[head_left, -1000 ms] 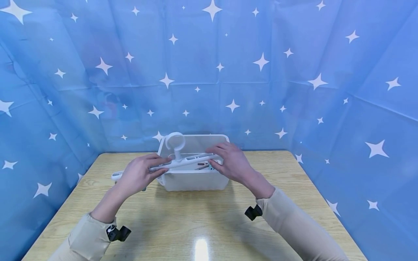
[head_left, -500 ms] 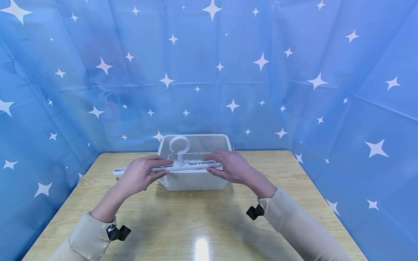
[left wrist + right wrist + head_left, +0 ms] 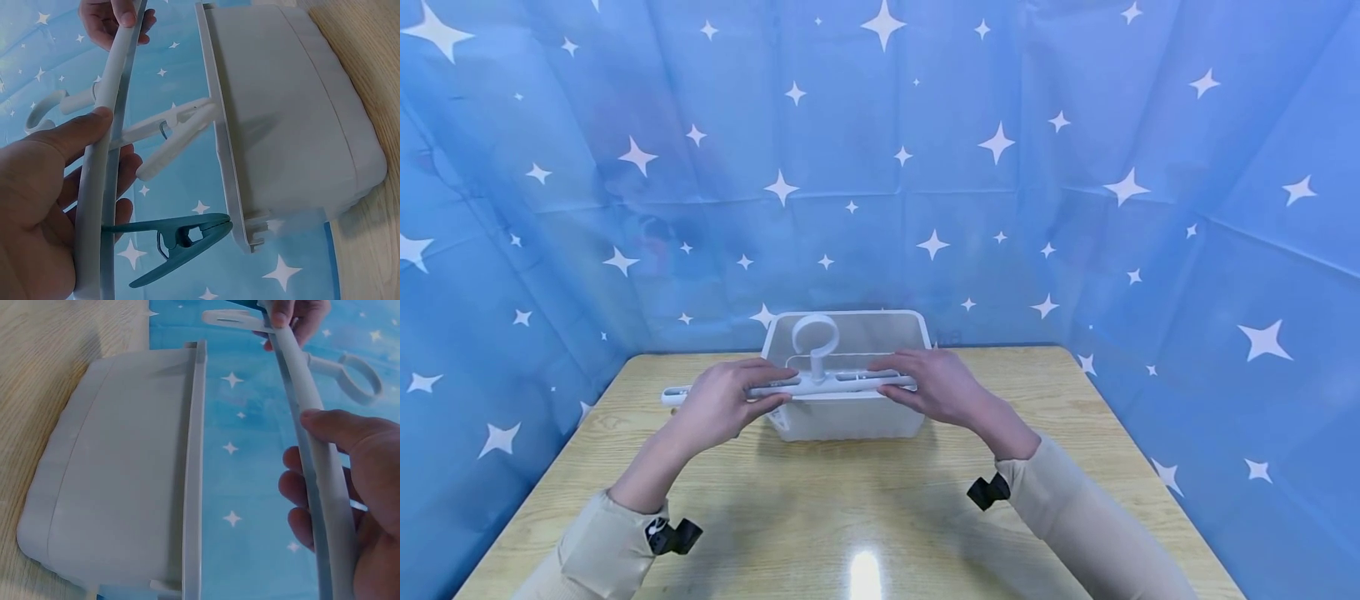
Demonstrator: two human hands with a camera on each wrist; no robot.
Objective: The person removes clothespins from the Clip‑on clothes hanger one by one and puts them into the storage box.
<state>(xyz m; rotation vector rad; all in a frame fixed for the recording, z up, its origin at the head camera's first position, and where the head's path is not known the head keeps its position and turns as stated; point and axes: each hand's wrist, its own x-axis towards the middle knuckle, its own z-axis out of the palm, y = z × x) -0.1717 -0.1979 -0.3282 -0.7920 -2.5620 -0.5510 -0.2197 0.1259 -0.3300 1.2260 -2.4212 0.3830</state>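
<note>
A star-printed curtain (image 3: 880, 125) backs the wooden worktop (image 3: 805, 521), where I see a white plastic bin (image 3: 850, 421) near the middle of the far edge. Above its near rim is the white clip hanger (image 3: 831, 386), long axis roughly parallel to that far edge, left end jutting past the bin. My left hand (image 3: 718, 400) and right hand (image 3: 936, 387) both grip it, flanking the hook (image 3: 817, 364), the left closer. A teal clothespin (image 3: 181, 259) and white clothespin (image 3: 187, 132) hang from its left half.
</note>
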